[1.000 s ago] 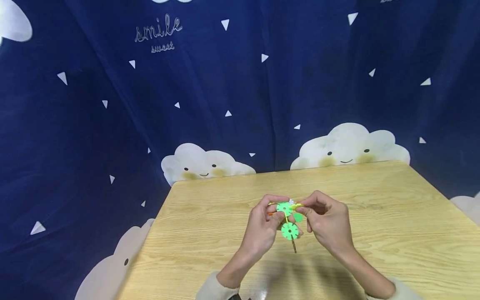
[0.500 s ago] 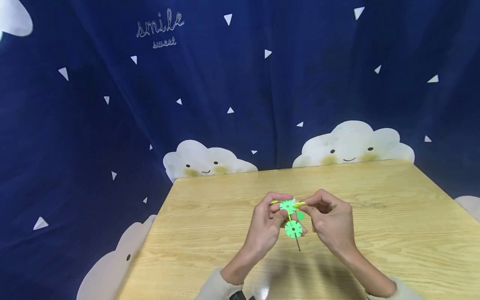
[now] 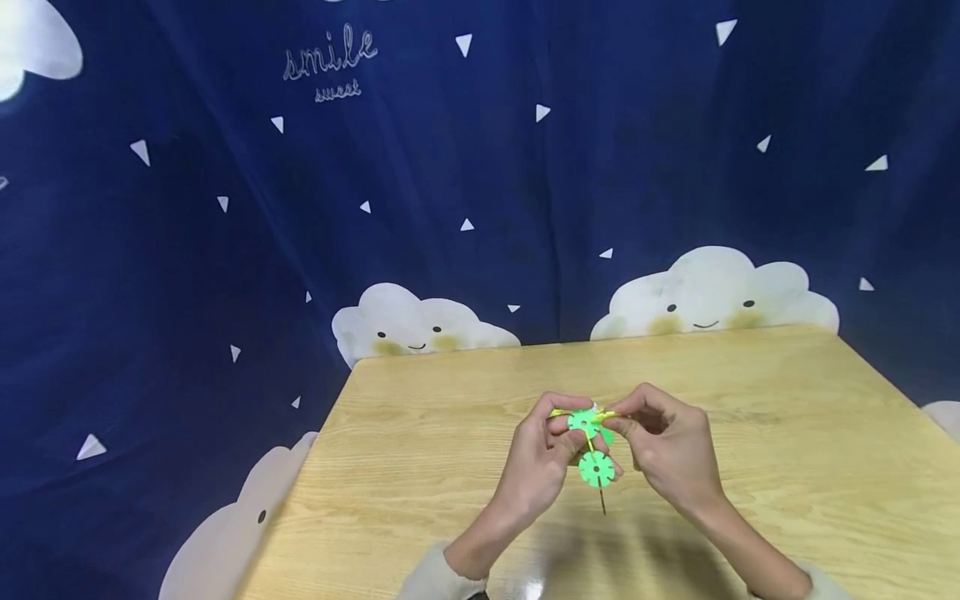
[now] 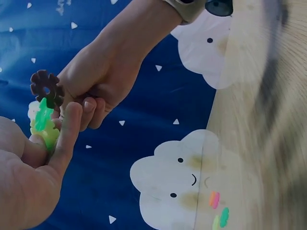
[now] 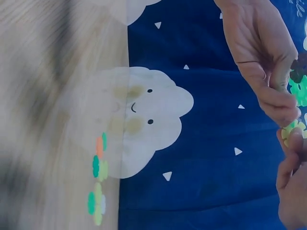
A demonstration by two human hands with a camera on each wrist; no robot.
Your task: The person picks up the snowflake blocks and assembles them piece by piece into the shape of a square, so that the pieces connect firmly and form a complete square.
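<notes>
My left hand (image 3: 536, 458) grips a small chain of notched, flower-shaped interlocking discs, its thumb near a green disc (image 3: 582, 423). Below hangs a second green disc (image 3: 596, 469), with a brown disc (image 3: 602, 500) seen edge-on under it; the left wrist view shows the brown disc (image 4: 46, 87) and its slots face-on. Thumb and forefinger of my right hand (image 3: 678, 450) pinch a yellow disc (image 3: 606, 414) against the upper green one. The right wrist view has this yellow disc (image 5: 292, 132) between both hands' fingertips, partly hidden by them.
A wooden table (image 3: 420, 467) lies under the hands, backed by a dark blue curtain (image 3: 420, 150) with white clouds. Several coloured discs (image 5: 98, 206) show over the tabletop in the right wrist view, and an orange-pink piece (image 4: 214, 199) in the left wrist view.
The whole head view has drifted, so hands and discs sit slightly farther right. Both hands keep their hold. An orange spot behind the right hand half a second ago is out of sight now.
</notes>
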